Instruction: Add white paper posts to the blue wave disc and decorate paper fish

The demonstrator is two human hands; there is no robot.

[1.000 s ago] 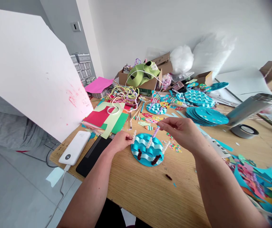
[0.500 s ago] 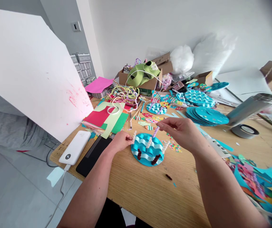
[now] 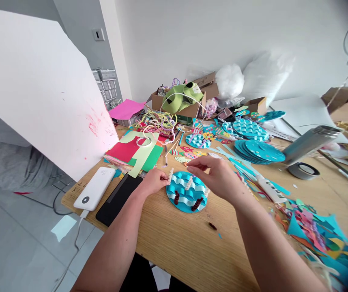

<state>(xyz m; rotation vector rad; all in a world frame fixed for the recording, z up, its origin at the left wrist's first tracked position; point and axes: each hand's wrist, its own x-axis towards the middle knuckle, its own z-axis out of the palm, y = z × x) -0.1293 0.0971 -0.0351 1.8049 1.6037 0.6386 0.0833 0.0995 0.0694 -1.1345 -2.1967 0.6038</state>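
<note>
On the table before me lies a round blue paper disc with wavy light-blue paper strips across it. White and dark brown coiled pipe cleaners stand on it, among them a brown coil near its front edge. My left hand is closed at the disc's left side, thumb and forefinger pinching a white coiled pipe cleaner. Over the far right part of the disc, my right hand is closed with thumb and forefinger together. What those fingertips hold, if anything, is hidden.
A black tablet and a white power bank lie left. Coloured paper, paper fish and stacked blue discs are behind. A steel flask, tape roll, glue tube and paper scraps are right.
My right hand has moved left and slightly lower across the disc. The purple coil at its fingertips has gone out of sight. My left hand stays in place by the white coil.
</note>
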